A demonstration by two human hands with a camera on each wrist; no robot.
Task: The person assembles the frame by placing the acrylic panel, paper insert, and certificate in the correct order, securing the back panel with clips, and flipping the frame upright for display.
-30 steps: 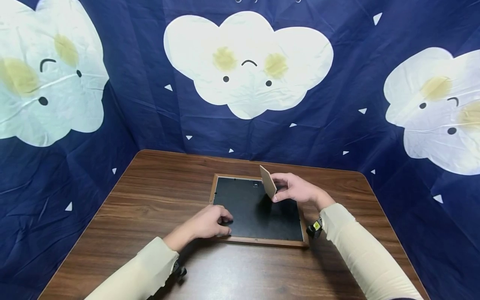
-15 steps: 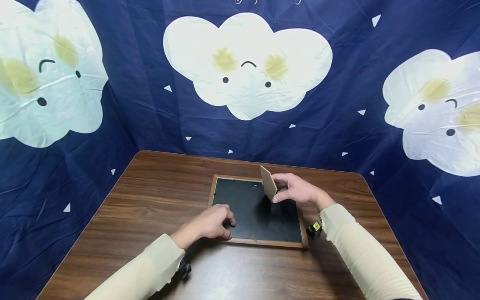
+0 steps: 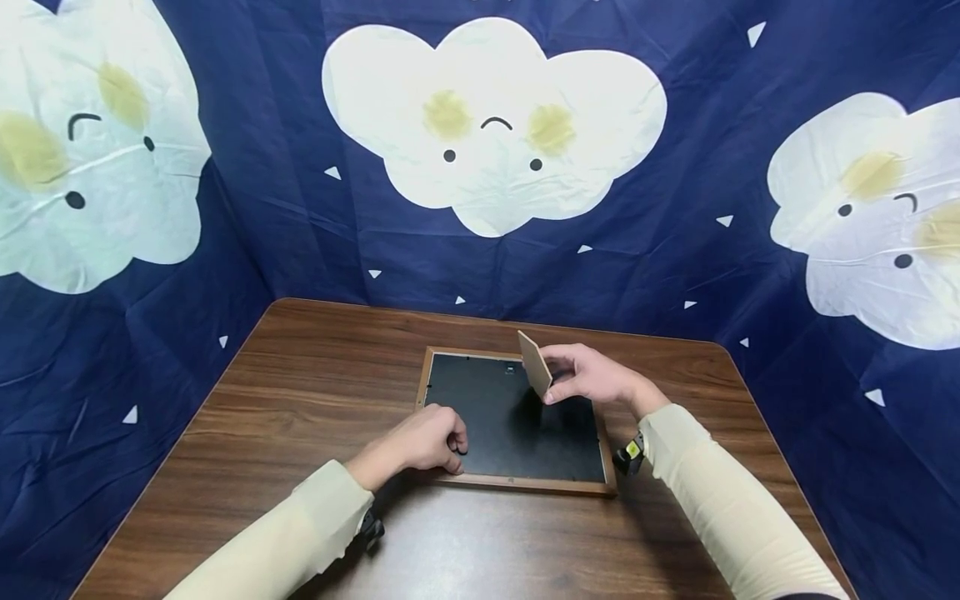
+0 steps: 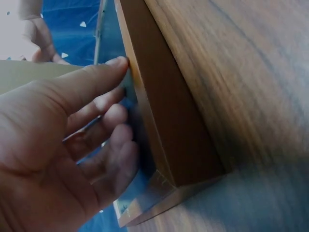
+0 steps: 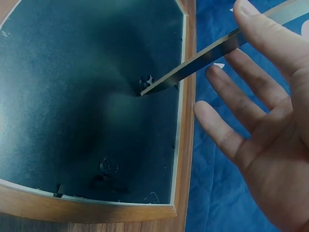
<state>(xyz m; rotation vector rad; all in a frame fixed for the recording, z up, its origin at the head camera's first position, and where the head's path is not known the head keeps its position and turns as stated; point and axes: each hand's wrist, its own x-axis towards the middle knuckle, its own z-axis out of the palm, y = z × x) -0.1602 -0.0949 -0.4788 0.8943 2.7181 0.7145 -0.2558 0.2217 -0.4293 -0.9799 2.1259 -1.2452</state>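
Note:
A wooden picture frame (image 3: 555, 486) lies face down, its black backing board (image 3: 491, 408) uppermost. My right hand (image 3: 596, 377) holds the frame's tan stand leg (image 3: 535, 365) between thumb and fingers, tilted up from the backing. In the right wrist view, the leg's narrow edge (image 5: 193, 64) runs down to a small metal fitting (image 5: 147, 82). At the near left corner, my left hand (image 3: 423, 439) has loosely bent fingers over the backing. The thumb touches the wooden rim (image 4: 159, 96) in the left wrist view. Whether anything small lies under those fingertips is unclear.
A brown wood-grain table (image 3: 300, 400) bears the frame. Dark blue cloth (image 3: 285, 167) with white clouds hangs behind and at both sides. A metal hanger (image 5: 108, 166) and dark tabs (image 5: 59, 191) sit along the backing's edge.
My left hand has shifted slightly to the right near the corner, its fingers bending a little more. The right hand and the stand leg have stayed nearly still.

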